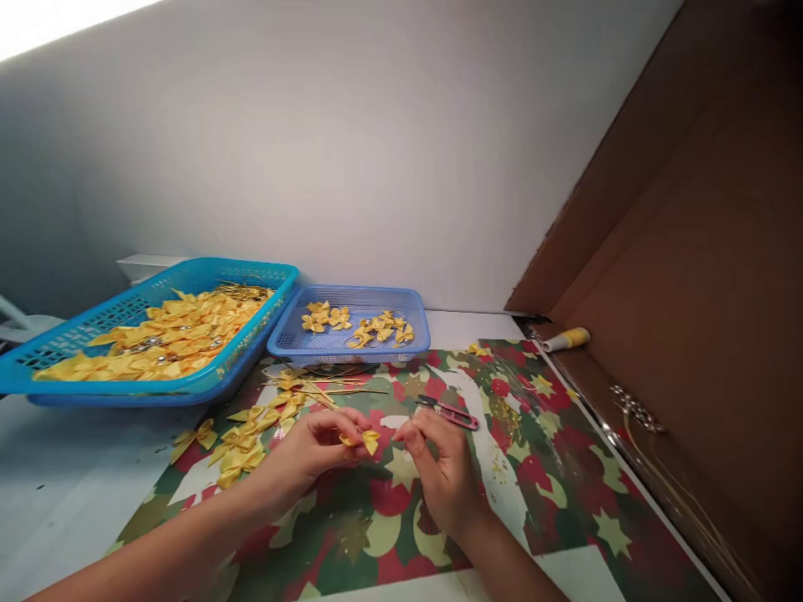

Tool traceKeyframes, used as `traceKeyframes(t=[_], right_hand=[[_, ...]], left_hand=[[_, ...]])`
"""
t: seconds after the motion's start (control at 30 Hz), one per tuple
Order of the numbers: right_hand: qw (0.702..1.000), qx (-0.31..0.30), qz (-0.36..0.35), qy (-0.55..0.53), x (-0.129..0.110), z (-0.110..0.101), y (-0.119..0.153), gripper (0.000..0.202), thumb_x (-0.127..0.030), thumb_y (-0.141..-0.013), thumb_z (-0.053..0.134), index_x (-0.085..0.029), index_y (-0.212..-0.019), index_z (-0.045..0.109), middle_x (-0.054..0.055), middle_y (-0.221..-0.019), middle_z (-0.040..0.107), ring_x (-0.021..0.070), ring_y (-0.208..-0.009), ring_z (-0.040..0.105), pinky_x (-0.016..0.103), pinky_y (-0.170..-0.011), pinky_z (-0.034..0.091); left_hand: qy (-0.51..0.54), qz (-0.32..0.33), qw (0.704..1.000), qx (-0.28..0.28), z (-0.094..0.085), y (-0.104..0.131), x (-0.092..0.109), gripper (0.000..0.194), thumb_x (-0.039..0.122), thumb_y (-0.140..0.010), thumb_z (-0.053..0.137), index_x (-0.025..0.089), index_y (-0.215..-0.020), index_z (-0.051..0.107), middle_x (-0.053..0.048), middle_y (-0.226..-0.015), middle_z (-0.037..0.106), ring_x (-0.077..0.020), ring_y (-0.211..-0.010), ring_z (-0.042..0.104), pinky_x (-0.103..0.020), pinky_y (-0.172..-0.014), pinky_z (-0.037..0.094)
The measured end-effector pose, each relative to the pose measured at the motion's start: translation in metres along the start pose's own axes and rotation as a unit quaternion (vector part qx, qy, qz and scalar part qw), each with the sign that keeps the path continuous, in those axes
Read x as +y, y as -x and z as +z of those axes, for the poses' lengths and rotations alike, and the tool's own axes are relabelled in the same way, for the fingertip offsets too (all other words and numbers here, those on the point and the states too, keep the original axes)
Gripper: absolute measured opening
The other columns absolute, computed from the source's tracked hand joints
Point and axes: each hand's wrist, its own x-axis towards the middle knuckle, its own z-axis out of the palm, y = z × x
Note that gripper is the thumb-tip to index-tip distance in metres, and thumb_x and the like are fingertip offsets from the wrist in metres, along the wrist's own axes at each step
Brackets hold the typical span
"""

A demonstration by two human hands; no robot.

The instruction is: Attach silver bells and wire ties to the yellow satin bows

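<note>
The left hand (pixel 339 439) had its fingers closed on a small yellow bow (pixel 369 441), shiny and folded like soft ribbon. The right hand (pixel 432 460) had its thumb and finger pinched together just beside it, maybe on something thin, but that was too small to tell. Behind the right hand lay small scissors (pixel 450 413) with pink handles. Loose bows (pixel 242 443) sat in a pile by the left arm, near thin gold strands (pixel 339 390). The tabletop (pixel 389 535) had a smooth cover with stars and blobs. A turquoise plastic basket (pixel 210 380) full of holes held a heap of yellow bows, and a flatter blue basket (pixel 357 358) held a few.
</note>
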Motion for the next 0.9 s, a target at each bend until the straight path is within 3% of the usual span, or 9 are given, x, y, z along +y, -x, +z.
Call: traceKeyframes(t=[0.1, 0.27, 0.4, 0.5, 0.6, 0.67, 0.77, 0.9], right_hand=[[0.998, 0.036, 0.047, -0.024, 0.002, 0.000, -0.004, 0.035, -0.035, -0.098, 0.048, -0.019, -0.073, 0.066, 0.005, -0.082, 0.064, 0.0183, -0.081, 0.058, 0.029, -0.072, 0.042], [0.968, -0.024, 0.177, -0.175, 0.009, 0.011, -0.005, 0.035, -0.043, -0.092, 0.056, -0.018, -0.074, 0.074, 0.007, -0.088, 0.070, 0.0200, -0.086, 0.063, 0.029, -0.076, 0.047], [0.966, -0.002, 0.201, -0.164, 0.012, 0.016, -0.001, 0.031, -0.039, -0.091, 0.059, -0.018, -0.078, 0.077, 0.006, -0.083, 0.070, 0.0187, -0.079, 0.065, 0.027, -0.070, 0.048], [0.979, 0.010, 0.155, -0.134, 0.011, 0.012, -0.001, 0.029, -0.033, -0.094, 0.056, -0.018, -0.080, 0.077, 0.006, -0.086, 0.071, 0.0184, -0.083, 0.066, 0.027, -0.073, 0.049], [0.992, -0.007, 0.080, -0.095, 0.006, 0.006, -0.004, 0.029, -0.027, -0.097, 0.053, -0.018, -0.081, 0.076, 0.005, -0.084, 0.071, 0.0167, -0.082, 0.065, 0.026, -0.076, 0.048], [0.997, -0.031, 0.030, -0.066, 0.003, 0.004, -0.005, 0.029, -0.024, -0.098, 0.052, -0.017, -0.081, 0.074, 0.006, -0.082, 0.071, 0.0162, -0.080, 0.064, 0.026, -0.074, 0.048], [0.998, -0.039, -0.017, -0.044, 0.002, 0.003, -0.006, 0.028, -0.021, -0.097, 0.051, -0.015, -0.079, 0.072, 0.007, -0.081, 0.071, 0.0163, -0.079, 0.063, 0.026, -0.073, 0.048], [0.999, -0.015, -0.006, -0.049, 0.004, 0.004, -0.005, 0.027, -0.020, -0.097, 0.052, -0.016, -0.079, 0.071, 0.006, -0.080, 0.070, 0.0154, -0.078, 0.063, 0.025, -0.073, 0.048]], left_hand=[[-0.008, 0.048, 0.999, -0.014, 0.014, -0.013, -0.006, 0.019, 0.028, -0.060, 0.084, 0.018, -0.053, 0.069, -0.001, -0.083, 0.054, -0.0136, -0.068, 0.059, -0.026, -0.063, 0.053], [-0.102, 0.172, 0.980, 0.013, 0.017, -0.015, -0.017, 0.016, 0.018, -0.070, 0.072, 0.022, -0.054, 0.072, -0.001, -0.081, 0.052, -0.0150, -0.074, 0.057, -0.025, -0.068, 0.050], [-0.141, 0.209, 0.967, -0.045, 0.014, -0.010, -0.023, 0.022, 0.012, -0.075, 0.067, 0.023, -0.057, 0.072, -0.002, -0.080, 0.056, -0.0154, -0.075, 0.058, -0.023, -0.069, 0.049], [-0.065, 0.177, 0.980, -0.069, 0.012, -0.009, -0.026, 0.011, 0.018, -0.080, 0.068, 0.026, -0.081, 0.074, -0.003, -0.089, 0.061, -0.0180, -0.083, 0.061, -0.023, -0.070, 0.051], [0.038, 0.113, 0.989, -0.090, 0.010, -0.008, -0.025, 0.025, 0.035, -0.082, 0.070, 0.031, -0.107, 0.068, -0.001, -0.087, 0.062, -0.0168, -0.072, 0.058, -0.022, -0.058, 0.051], [0.035, 0.076, 0.991, -0.100, 0.010, -0.008, -0.022, 0.026, 0.043, -0.081, 0.073, 0.027, -0.101, 0.069, 0.000, -0.078, 0.060, -0.0138, -0.062, 0.053, -0.020, -0.051, 0.046], [-0.026, 0.043, 0.996, -0.067, 0.012, -0.008, -0.015, 0.027, 0.044, -0.076, 0.080, 0.019, -0.082, 0.071, 0.000, -0.069, 0.061, -0.0117, -0.059, 0.050, -0.018, -0.050, 0.040], [-0.037, 0.020, 0.998, -0.036, 0.013, -0.010, -0.015, 0.032, 0.047, -0.070, 0.083, 0.017, -0.075, 0.072, 0.000, -0.063, 0.062, -0.0089, -0.052, 0.045, -0.017, -0.046, 0.035]])
